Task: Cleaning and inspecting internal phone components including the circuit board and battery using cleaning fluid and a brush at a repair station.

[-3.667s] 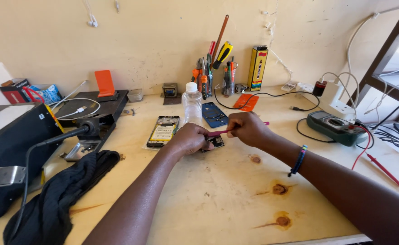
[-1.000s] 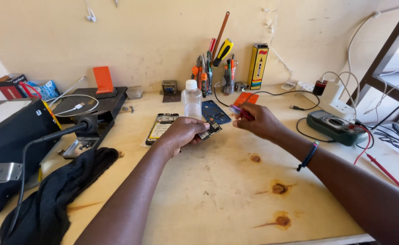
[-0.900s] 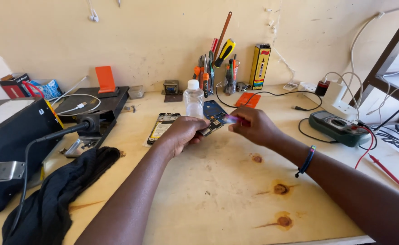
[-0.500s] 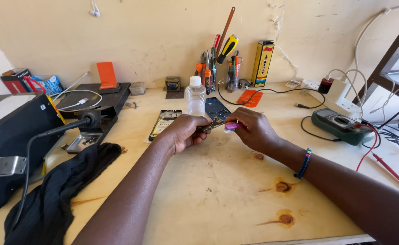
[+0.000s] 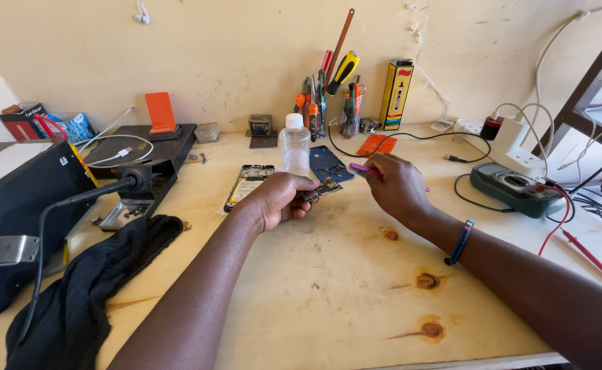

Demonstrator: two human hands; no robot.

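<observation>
Head view shows the left hand point(image 5: 280, 200) closed on a small circuit board point(image 5: 321, 190) just above the bench point(image 5: 328, 288), the right hand point(image 5: 398, 186) pinching a pink tool point(image 5: 364, 168); judged light, thin, fragile, best held by its edges.

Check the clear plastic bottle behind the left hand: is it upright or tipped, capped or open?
Upright and capped. The clear bottle stands on its base on the workbench, white cap on top, just beyond the left hand.

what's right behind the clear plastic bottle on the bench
Behind the clear bottle stands a cluster of upright screwdrivers and pliers against the wall. Their holder cannot be made out.
</observation>
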